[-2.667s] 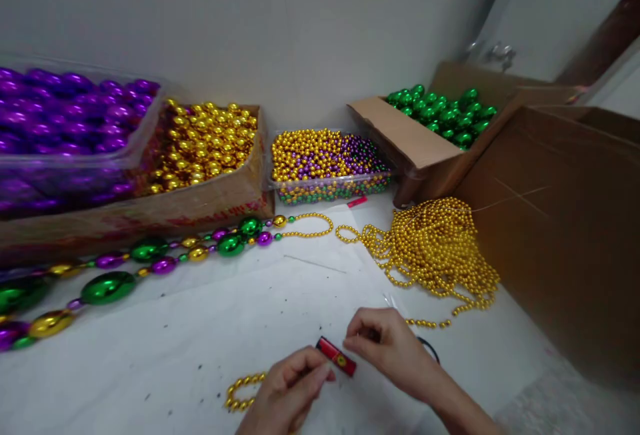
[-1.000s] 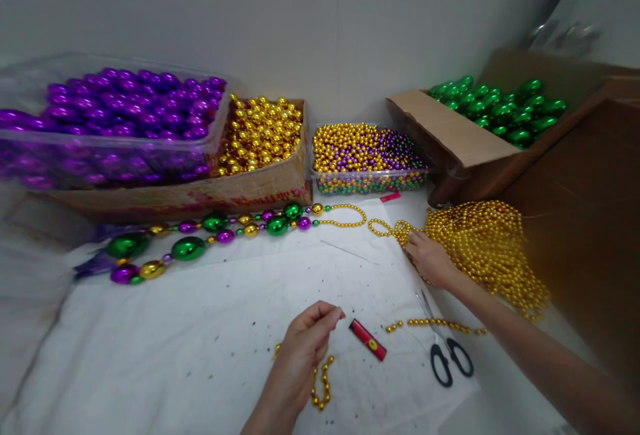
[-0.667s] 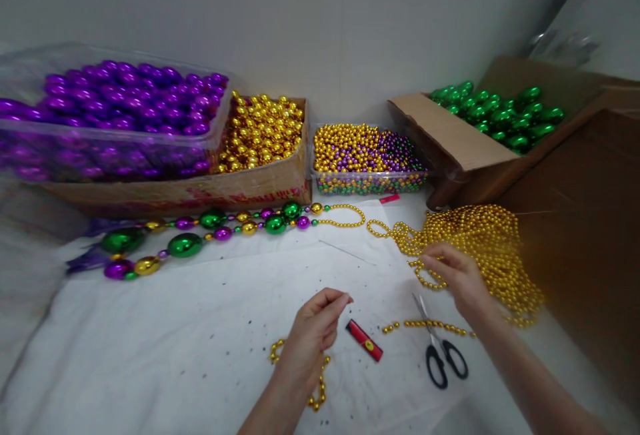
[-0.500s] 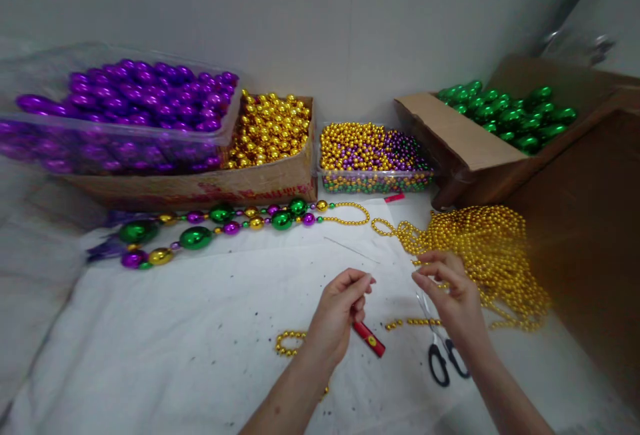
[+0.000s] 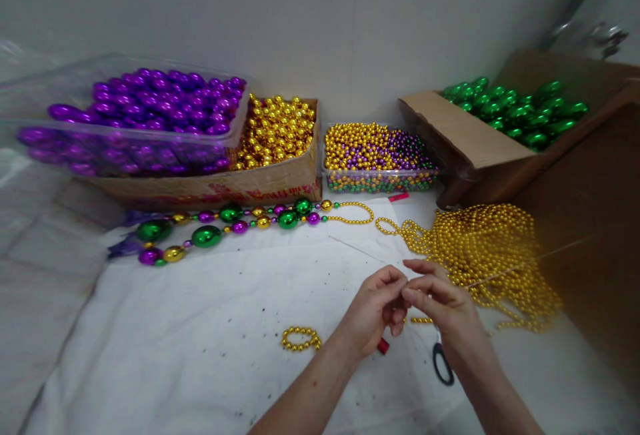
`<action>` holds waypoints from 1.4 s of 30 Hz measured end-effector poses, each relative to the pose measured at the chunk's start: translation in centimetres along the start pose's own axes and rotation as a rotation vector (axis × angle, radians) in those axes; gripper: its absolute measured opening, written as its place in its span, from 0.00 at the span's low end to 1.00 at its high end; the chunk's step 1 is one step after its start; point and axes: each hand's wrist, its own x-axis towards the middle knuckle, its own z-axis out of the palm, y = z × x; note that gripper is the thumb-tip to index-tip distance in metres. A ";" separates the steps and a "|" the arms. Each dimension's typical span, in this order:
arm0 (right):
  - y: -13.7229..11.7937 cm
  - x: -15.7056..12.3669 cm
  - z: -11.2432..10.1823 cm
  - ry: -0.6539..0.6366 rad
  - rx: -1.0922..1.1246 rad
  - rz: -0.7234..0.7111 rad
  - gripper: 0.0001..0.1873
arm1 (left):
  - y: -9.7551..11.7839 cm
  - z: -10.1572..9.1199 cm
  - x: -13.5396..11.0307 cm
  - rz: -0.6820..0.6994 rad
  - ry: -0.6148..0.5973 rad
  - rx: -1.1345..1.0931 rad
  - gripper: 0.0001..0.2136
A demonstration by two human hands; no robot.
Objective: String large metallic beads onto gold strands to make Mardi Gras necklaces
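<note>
Left hand [image 5: 374, 308], right hand [image 5: 450, 308]: fingertips meeting; whether anything is pinched, cannot tell. Thin strand [image 5: 505, 272] slants up rightward from beside right hand. Gold bead loop [image 5: 300, 347] on white sheet [image 5: 175, 328], left of left forearm, long axis crosswise. Room open leftward; gold bead heap [image 5: 485, 241] and carton [image 5: 595, 188] bound right side.

white table [image 5: 200, 315] | multicoloured necklace [image 5: 240, 227] | gold bead loop [image 5: 300, 347] | gold strands [image 5: 483, 241] | scissors [image 5: 436, 361]
</note>
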 end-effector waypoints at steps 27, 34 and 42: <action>0.5 2.0 -4.3 -0.116 -0.442 -0.255 0.06 | 1.9 -0.2 3.0 -0.032 -0.135 0.625 0.09; -0.4 2.3 -3.0 0.119 -0.643 -0.450 0.05 | 6.0 -0.4 1.7 0.192 0.074 0.897 0.06; -0.1 -1.4 0.0 0.243 -0.851 -0.689 0.08 | 3.5 -0.5 1.6 -0.353 -0.106 0.295 0.16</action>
